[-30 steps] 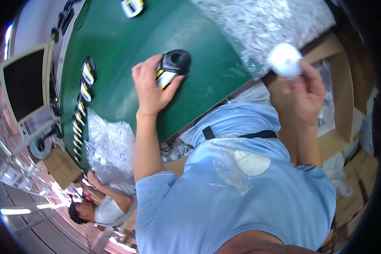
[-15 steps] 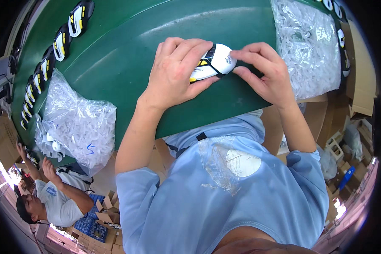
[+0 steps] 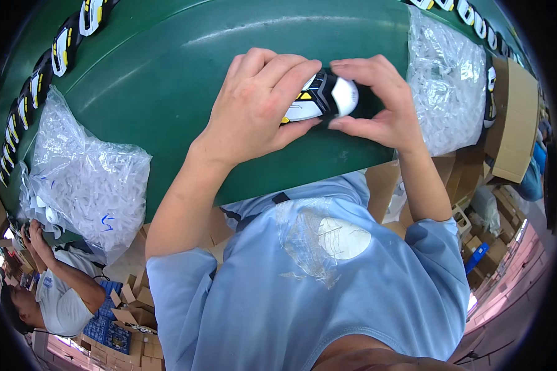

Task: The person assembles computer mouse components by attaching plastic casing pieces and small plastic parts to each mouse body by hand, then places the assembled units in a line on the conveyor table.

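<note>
My left hand (image 3: 257,105) is closed around a hard black, white and yellow piece (image 3: 309,111) with a rounded white end. Its palm and fingers hide most of the left part of that piece, which is held over the green table (image 3: 278,34). From the other side, my right hand (image 3: 380,102) curves its fingers and thumb about the white end (image 3: 346,97), one above and one below. That end is slightly blurred, and how firmly the right fingertips press on it cannot be seen.
Clear bags of translucent pieces lie left (image 3: 90,191) and right (image 3: 447,80). Similar black, white and yellow pieces (image 3: 62,49) line the left side, with more at upper right. An open carton (image 3: 512,117) stands right. At lower left a co-worker (image 3: 68,290) sits near boxes.
The held piece has tipped, so its white end faces more to the right. My right fingers and thumb have moved from its face to around its sides. The view has shifted slightly.
</note>
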